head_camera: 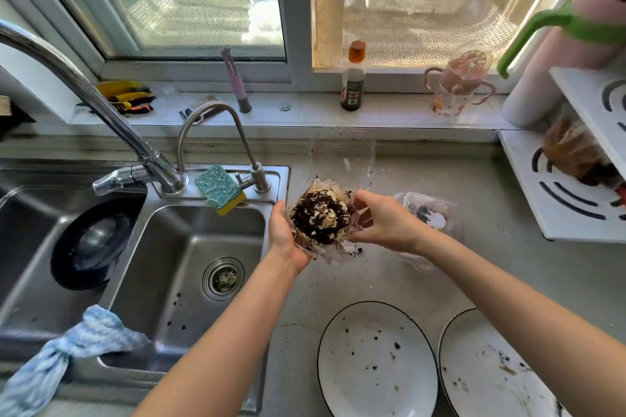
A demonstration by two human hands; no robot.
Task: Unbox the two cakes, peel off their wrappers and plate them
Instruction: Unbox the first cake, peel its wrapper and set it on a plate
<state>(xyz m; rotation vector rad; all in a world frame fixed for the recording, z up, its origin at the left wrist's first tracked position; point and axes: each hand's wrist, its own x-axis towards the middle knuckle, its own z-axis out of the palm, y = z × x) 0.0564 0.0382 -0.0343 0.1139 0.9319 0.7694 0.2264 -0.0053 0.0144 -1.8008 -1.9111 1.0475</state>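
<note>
A round cake (320, 216) topped with dark crumbs and cream sits in a clear crinkled wrapper (333, 256), held above the counter. My left hand (284, 236) cups its left side and underside. My right hand (379, 219) pinches the wrapper's right edge. Behind the cake stands an open clear plastic box (342, 152). A second clear box part (428, 213), smeared with crumbs, lies to the right behind my right wrist. Two white plates with dark rims, one (376, 366) in the near middle and another (487, 372) to its right, carry only crumbs.
A steel sink (189, 257) lies left of the counter, with two taps, a sponge (220, 188) on its rim and a blue cloth (67, 349) over its front edge. A bottle (353, 78) and a cup stand on the sill. A white rack (569, 179) stands right.
</note>
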